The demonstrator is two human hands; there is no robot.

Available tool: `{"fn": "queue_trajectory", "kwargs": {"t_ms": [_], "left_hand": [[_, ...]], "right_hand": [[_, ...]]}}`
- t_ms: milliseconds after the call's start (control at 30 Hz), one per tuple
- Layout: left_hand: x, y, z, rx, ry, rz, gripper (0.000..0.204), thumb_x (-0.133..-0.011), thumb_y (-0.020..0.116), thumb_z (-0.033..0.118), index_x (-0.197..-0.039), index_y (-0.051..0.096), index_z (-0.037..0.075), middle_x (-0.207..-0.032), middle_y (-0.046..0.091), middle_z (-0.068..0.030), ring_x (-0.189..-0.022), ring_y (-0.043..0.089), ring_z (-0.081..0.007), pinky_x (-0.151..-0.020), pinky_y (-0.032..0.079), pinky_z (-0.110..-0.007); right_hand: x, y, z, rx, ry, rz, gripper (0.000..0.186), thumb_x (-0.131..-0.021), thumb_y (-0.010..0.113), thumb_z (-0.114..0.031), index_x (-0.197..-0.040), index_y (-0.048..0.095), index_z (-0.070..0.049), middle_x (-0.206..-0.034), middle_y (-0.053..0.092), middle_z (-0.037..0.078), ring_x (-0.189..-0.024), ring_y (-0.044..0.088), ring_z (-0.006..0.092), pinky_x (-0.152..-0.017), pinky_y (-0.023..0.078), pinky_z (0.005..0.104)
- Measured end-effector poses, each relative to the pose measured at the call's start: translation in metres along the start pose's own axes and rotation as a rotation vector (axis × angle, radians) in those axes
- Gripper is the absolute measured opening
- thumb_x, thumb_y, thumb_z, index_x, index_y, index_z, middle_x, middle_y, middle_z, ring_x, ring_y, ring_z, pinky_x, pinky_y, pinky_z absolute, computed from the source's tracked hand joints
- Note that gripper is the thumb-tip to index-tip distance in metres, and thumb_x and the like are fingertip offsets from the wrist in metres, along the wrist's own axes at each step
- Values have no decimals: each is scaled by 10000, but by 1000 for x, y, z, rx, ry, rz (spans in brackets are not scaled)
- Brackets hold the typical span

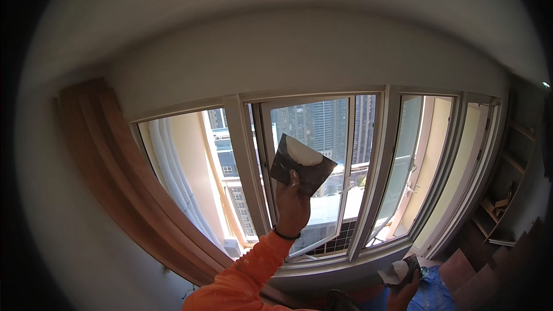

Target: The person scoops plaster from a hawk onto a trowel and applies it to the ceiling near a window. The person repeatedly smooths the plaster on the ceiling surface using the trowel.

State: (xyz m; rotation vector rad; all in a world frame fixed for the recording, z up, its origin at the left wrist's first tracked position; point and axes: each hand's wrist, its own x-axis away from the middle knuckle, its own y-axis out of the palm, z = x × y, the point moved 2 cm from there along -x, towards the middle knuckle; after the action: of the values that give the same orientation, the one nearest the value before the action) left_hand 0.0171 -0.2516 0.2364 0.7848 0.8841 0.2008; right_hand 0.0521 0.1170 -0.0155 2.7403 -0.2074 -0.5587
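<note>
My left hand (pixel 292 207), below an orange sleeve, is raised in front of the window, closed on a dark square plate (pixel 291 167) with a smooth patch of white paste (pixel 302 151) along its upper edge. At the lower right, my right hand (pixel 403 291) grips a second dark flat tool (pixel 412 266), also carrying white paste; its exact shape is hard to make out. The two hands are apart, the left one much higher.
Ahead is a framed window (pixel 390 184) with panes swung open and tall buildings outside. An orange-brown curtain (pixel 101 150) hangs at left. At right are wooden shelves (pixel 512 161), pinkish sheets (pixel 461 276) and a blue sheet (pixel 432 294) below.
</note>
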Motion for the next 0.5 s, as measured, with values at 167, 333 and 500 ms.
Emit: {"fn": "queue_trajectory", "kwargs": {"t_ms": [167,333,500], "left_hand": [[-75,16,96,-154,836,59,303,-1057,557,108,-1352,560,38,-1211,659,-39,-1136,612,-140,-1032,513,-382],[-104,68,161,-281,1172,309,256,-1060,571,145,-1277,581,8,-1136,658,-43,-1016,603,-95,-937,508,-316],[-92,135,228,-428,1370,220,360,-1075,556,242,-1310,560,-31,-1243,663,-116,-1022,647,-135,-927,551,-327]], "right_hand": [[-32,59,-4,-431,495,35,527,-1106,297,-449,-1528,447,-170,-1485,559,47,-1351,547,285,-1044,513,511],[-60,93,-4,-436,578,-104,527,-1110,284,-438,-1531,444,-166,-1484,558,46,-1346,548,285,-1041,514,510],[-82,121,-3,-484,627,-271,528,-1113,270,-427,-1535,441,-161,-1484,557,45,-1342,549,286,-1038,516,510]]}}
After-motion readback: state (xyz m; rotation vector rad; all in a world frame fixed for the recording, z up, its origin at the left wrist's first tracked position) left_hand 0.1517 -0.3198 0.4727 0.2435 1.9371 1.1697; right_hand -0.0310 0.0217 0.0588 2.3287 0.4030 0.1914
